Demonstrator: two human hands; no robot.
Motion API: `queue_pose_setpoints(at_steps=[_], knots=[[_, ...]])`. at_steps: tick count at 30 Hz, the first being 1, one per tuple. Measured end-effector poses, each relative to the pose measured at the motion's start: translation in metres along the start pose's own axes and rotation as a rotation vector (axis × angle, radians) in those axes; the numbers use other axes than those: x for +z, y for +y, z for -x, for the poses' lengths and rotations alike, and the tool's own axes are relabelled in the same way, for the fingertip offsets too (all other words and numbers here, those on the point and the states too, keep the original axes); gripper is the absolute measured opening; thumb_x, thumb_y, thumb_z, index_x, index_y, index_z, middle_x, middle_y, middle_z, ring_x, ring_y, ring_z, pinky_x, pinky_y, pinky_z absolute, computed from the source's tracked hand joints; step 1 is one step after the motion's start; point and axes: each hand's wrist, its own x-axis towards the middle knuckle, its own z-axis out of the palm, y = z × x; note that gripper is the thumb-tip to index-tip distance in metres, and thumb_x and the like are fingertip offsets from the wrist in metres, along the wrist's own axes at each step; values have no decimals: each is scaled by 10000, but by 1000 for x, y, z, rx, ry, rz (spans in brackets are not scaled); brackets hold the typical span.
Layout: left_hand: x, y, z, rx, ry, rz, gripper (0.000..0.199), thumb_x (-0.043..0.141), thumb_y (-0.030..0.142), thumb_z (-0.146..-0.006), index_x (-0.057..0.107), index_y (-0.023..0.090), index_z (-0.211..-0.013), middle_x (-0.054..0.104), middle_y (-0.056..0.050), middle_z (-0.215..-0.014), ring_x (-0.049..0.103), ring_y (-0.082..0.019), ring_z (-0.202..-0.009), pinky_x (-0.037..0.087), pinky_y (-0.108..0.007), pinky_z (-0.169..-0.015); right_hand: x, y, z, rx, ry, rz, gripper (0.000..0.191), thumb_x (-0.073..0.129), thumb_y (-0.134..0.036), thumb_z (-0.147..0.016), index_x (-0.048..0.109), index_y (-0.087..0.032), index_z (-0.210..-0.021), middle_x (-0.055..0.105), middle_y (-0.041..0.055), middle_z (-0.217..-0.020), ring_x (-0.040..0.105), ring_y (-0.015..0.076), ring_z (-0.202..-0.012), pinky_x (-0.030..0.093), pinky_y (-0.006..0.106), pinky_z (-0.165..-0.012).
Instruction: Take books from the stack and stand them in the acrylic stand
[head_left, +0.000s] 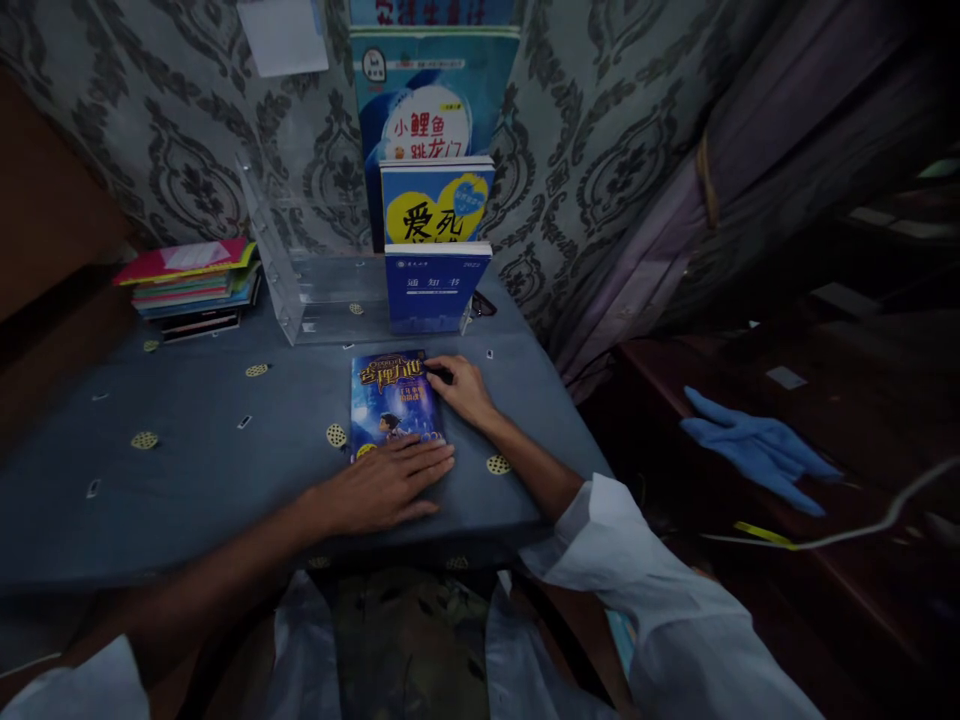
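So the book [397, 400] is lying flat on the worktop [202, 450], just in front of the clear rack [337, 322], cover up. The left hand [394, 485] is palm down across its bottom edge, fingers out straight and fairly close together, not wrapped around anything. The right hand [463, 390] is at the top right corner, fingers bent and narrow; can't tell if they're actually pinching the cover or just touching it. As for how far along things look, four upright books [435, 300] are lined up one behind another at the rack's right side, while this one's out front and unopened. There's also a stack [191, 290] left of the rack, and a blue glove [757, 445] well off to its right.
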Motion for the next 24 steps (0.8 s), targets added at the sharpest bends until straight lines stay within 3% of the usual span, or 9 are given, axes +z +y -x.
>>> queue_pose_setpoints(at_steps=[7,14,24], knots=[[-2,-15,-9,-55,-11,70,622,306,553,-1048,267,236,-1582,294,-57,-1640,246,-203,-1526,180,-383,-1248,0,3,0,-13,-5,7,260,581,-194,-888,736,-218,-1095,768,65,-1033,674,231,-973,531,386,-890],[-5,-47,-29,-90,7,43,653,267,586,-1044,288,199,-1569,286,-73,-1641,190,-182,-1539,123,-377,-1259,1,11,0,2,7,-42,324,468,-230,-959,665,-228,-1216,773,60,-1042,690,237,-984,521,402,-923],[-8,-96,-39,-199,72,-7,648,273,556,-1041,317,165,-1556,297,-101,-1633,226,-192,-1530,172,-374,-1249,1,13,0,1,6,-37,316,481,-264,-968,647,-231,-1235,766,65,-1038,674,245,-1019,505,408,-948]])
